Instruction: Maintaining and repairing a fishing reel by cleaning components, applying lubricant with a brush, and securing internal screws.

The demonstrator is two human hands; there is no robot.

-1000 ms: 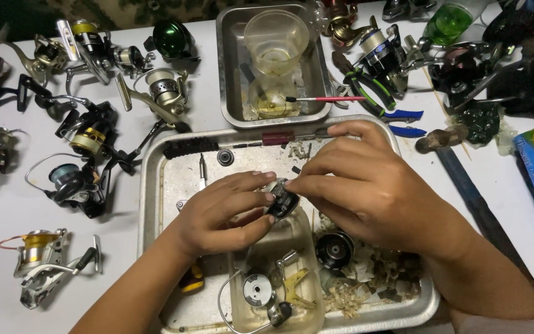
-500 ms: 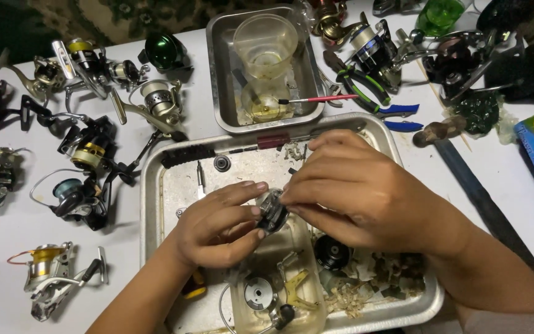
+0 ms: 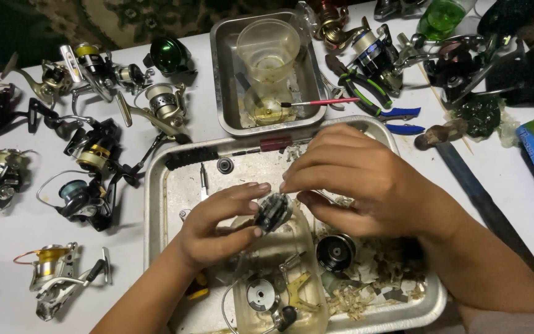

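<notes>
While the left hand (image 3: 217, 226) grips a small dark reel part (image 3: 272, 212) over the near tray (image 3: 156, 204), its fingers clamped from the left, the right hand (image 3: 353, 179) pinches its far-right edge.

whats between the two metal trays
In the head view, a dark-handled tool with a red band lies along the gap between the small tray and the big tray.
</notes>
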